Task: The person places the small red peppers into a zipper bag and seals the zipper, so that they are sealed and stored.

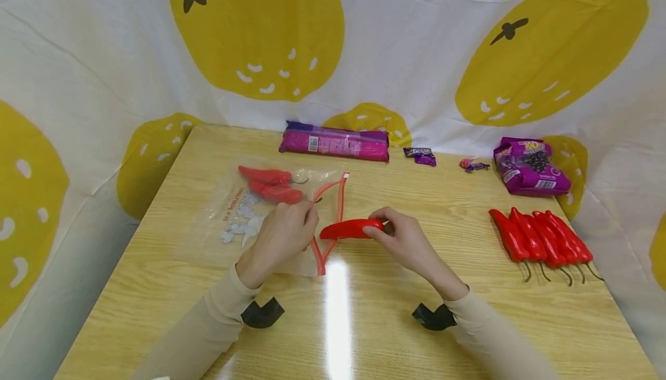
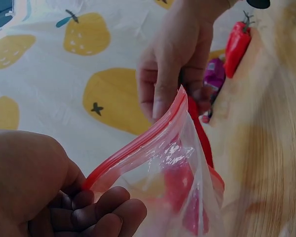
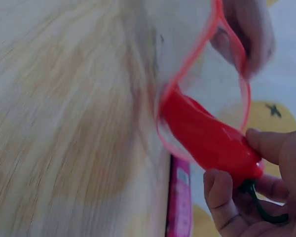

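Note:
My left hand (image 1: 287,231) pinches the red-edged rim of a clear zip bag (image 1: 208,235), holding its mouth open. Between the thumb and fingers of my right hand (image 1: 408,240) is a red pepper (image 1: 346,229), gripped near its green stem. Its tip points left into the bag's mouth, as the right wrist view also shows with the pepper (image 3: 212,138) inside the red rim (image 3: 200,44). Inside the bag lie red peppers (image 1: 270,183), seen through the plastic. The left wrist view shows the bag's rim (image 2: 138,143) stretched upward from my left fingers.
Several red peppers (image 1: 541,241) lie in a row at the right of the wooden table. Behind them stands a purple bag (image 1: 532,166). Along the back are a long pink-purple pack (image 1: 335,141) and small wrapped candies (image 1: 420,155), with more candies (image 1: 473,164) further right.

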A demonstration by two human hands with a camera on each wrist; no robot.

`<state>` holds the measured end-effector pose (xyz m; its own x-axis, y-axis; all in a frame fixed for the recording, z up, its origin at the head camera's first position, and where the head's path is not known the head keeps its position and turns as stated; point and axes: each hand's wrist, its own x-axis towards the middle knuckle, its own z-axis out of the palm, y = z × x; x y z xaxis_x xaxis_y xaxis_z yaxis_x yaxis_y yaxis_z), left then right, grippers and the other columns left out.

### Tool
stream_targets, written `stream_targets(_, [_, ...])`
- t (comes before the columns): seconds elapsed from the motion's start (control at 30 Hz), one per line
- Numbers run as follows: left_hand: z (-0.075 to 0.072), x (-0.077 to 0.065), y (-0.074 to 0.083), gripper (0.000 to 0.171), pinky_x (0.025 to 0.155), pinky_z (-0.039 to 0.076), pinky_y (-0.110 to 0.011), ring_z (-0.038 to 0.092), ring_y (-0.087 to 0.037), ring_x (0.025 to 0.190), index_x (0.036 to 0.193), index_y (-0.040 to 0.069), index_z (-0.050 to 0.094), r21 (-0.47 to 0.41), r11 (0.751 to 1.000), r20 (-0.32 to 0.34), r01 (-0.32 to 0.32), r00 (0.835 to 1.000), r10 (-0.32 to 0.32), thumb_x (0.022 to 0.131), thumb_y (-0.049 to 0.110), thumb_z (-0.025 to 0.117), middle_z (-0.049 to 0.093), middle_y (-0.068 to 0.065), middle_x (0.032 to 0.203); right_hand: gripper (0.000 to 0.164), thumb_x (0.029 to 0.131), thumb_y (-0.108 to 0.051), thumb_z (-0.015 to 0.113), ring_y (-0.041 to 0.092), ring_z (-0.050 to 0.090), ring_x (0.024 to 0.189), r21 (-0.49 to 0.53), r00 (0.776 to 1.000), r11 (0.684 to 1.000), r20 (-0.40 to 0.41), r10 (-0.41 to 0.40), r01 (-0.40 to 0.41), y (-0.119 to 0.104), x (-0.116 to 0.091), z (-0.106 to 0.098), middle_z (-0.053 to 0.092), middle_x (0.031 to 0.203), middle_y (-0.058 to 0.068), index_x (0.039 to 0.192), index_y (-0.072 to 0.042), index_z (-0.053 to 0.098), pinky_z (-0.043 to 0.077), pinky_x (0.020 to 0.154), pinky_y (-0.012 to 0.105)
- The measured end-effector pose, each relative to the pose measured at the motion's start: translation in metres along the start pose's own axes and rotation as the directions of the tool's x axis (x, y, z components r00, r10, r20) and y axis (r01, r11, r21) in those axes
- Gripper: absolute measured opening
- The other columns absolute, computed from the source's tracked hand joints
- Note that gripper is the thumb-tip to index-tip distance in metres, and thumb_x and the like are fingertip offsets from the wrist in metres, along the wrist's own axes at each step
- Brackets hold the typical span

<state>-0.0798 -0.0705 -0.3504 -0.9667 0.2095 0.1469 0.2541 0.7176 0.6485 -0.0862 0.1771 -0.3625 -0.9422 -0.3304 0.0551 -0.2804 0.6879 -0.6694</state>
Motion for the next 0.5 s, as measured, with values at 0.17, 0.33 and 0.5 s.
stream_targets(0.17, [0.0,-0.001,0.002,0.024,0.033,0.034,-0.022,0.045,-0.009,0.034,0.07,0.012,0.052,-0.01,0.999,0.029,0.033,0.999,-0.033,0.092,0.019,0.045,0.047,0.002,0.047,0.027,0.084,-0.014,0.065,0.012,0.062,0.075,0.062,0.994,0.992,0.007,-0.11,0.109,-0.015,0.016,0.025,0.061,0.099,0.004,0.11,-0.007,0.061,0.051,0.064,0.021])
stream_targets(0.33, [0.0,0.0,0.003,0.022,0.033,0.035,-0.022,0.045,-0.009,0.035,0.074,0.01,0.054,-0.009,1.0,0.039,0.021,0.999,-0.021,0.093,0.019,0.046,0.047,0.002,0.049,0.035,0.08,-0.003,0.064,0.014,0.063,0.08,0.029,0.972,0.973,0.033,-0.231,0.23,-0.023,0.031,0.043,0.059,0.103,0.007,0.116,-0.004,0.06,0.051,0.069,0.02])
stream_targets(0.5, [0.001,-0.002,0.003,0.024,0.034,0.035,-0.023,0.043,-0.007,0.036,0.071,0.01,0.053,0.014,1.0,0.014,-0.016,1.0,0.016,0.093,0.018,0.046,0.046,0.003,0.048,0.028,0.08,-0.006,0.068,0.01,0.062,0.07,-0.038,0.959,0.96,0.063,-0.275,0.277,-0.028,0.048,0.058,0.066,0.097,0.005,0.108,-0.006,0.064,0.048,0.062,0.018])
